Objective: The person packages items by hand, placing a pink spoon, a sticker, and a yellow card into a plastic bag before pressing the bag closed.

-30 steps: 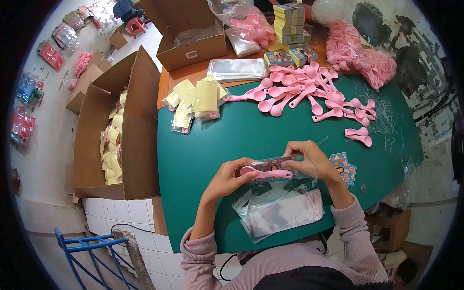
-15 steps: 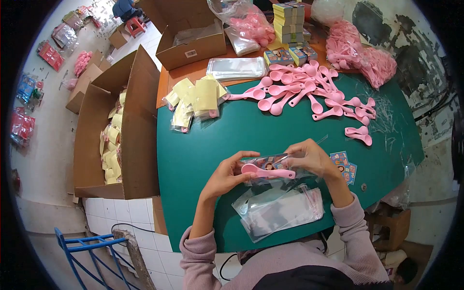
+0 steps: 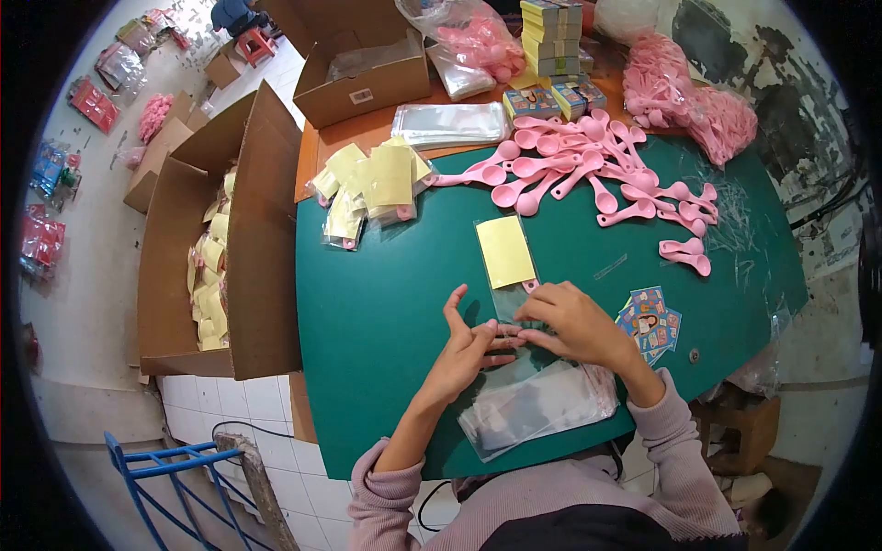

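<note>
The clear plastic packet (image 3: 508, 266) lies on the green surface (image 3: 386, 303), extending away from both hands; a yellow rectangular card (image 3: 504, 253) fills its far part, and a pink plastic piece (image 3: 530, 286) shows only as a small end at the card's lower corner, the remainder hidden. The packet's near end is obscured by the fingers and by glare. Left hand (image 3: 471, 356): index finger raised apart, thumb and other fingers directed at the film—whether they pinch it cannot be determined. Right hand (image 3: 574, 323): fingers bent down to the near end, fingertips close together; their hold on the film is unclear. A stack of clear plastic bags (image 3: 542, 409) lies just below the hands, its upper edge partly covered. Blue printed cards (image 3: 649, 321) overlap to the right. Pink plastic measuring spoons (image 3: 588, 165) form a heap at the far side, individual pieces masking one another; yellow-backed packets (image 3: 372, 188) lie to its left. A large open cardboard box (image 3: 266, 248) stands beside the surface, holding similar packets. In the room, a seated person (image 3: 234, 14) on a red plastic stool (image 3: 254, 44) is cut off by the upper edge.
</note>
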